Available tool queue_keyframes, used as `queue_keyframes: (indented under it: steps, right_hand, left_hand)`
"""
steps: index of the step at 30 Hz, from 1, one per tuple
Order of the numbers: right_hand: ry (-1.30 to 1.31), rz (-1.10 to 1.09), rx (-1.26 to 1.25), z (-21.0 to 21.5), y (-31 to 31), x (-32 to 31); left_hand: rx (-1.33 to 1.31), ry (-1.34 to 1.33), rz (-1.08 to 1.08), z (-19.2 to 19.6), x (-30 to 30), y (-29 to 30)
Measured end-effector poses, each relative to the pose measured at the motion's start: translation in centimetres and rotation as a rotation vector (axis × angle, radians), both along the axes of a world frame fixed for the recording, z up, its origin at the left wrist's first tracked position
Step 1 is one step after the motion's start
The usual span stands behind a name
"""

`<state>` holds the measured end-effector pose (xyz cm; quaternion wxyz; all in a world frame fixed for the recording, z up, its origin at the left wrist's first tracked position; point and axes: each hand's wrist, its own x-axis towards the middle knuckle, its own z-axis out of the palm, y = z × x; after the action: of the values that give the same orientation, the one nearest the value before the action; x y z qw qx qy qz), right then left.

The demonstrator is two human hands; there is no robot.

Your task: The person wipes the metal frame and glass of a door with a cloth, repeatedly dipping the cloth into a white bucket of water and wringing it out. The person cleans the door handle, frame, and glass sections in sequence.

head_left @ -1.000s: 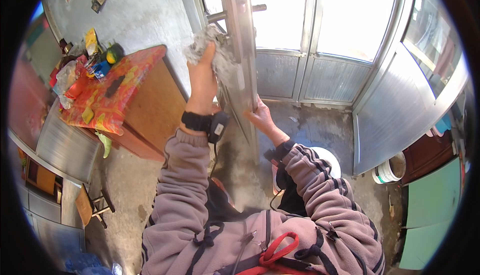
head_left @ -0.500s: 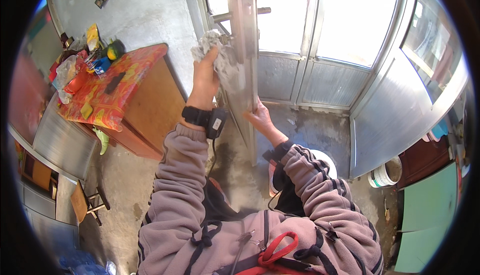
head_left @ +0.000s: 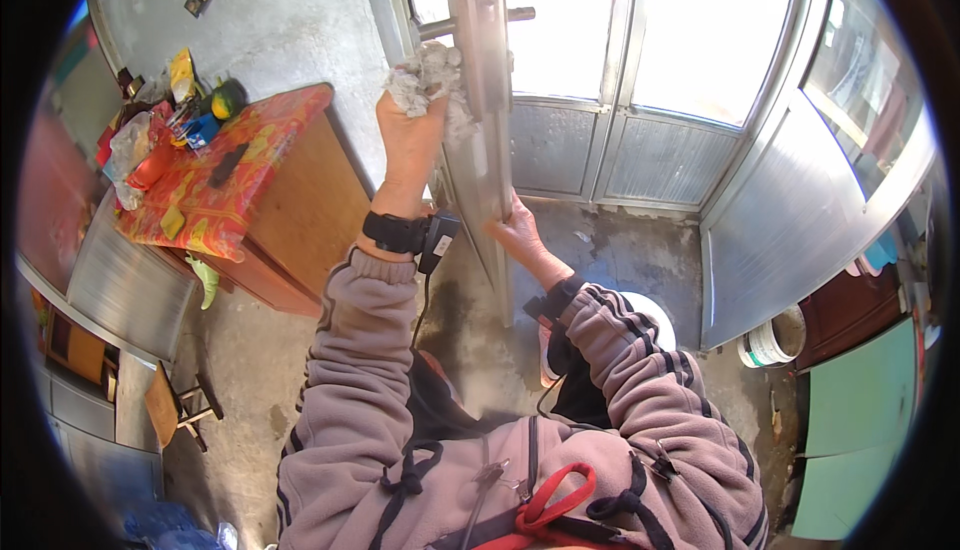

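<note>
My left hand (head_left: 408, 145) is closed around a crumpled whitish-grey cloth (head_left: 424, 80). It presses the cloth to the left face of a metal-framed door (head_left: 490, 155), just below the lever handle (head_left: 437, 29). The door stands open, almost edge-on to me. Lower down, my right hand (head_left: 521, 237) grips the door's edge from the right side; its fingertips are partly hidden. Each wrist wears a black band, and a small dark box with a cable sits at the left one.
At left a table (head_left: 300, 215) with a red patterned cover carries bags and a dark green squash. A small folding stool (head_left: 180, 405) is on the floor below it. Glazed metal panels (head_left: 655, 160) rise ahead. A white bucket (head_left: 770, 340) and green cabinet (head_left: 860, 400) stand at right.
My left hand has shifted slightly upward and left with the cloth, nearer the lever handle, and its wrist has turned a little. My right hand stays on the door edge.
</note>
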<state>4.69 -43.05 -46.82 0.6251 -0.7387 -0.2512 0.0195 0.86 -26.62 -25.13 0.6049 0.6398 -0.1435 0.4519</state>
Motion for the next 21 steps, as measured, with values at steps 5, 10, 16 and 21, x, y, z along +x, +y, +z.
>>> queue_keyframes:
  steps: [5,10,16,21]
  right_hand:
    - [-0.076,-0.036,-0.039,0.6,-0.2,-0.6]
    - [-0.045,-0.083,-0.14,0.3,-0.2,-0.6]
    - [-0.079,-0.051,-0.06,-0.2,0.1,-0.6]
    - [-0.056,-0.021,-0.028,-0.3,0.0,-0.5]
  left_hand:
    - [-0.111,0.236,-0.195,-2.2,-1.4,-0.1]
    - [-0.457,0.316,-0.338,-2.6,-3.9,0.2]
    - [-0.143,0.096,-0.251,1.0,-3.8,0.7]
    - [-0.019,0.108,-0.221,2.0,-3.6,0.9]
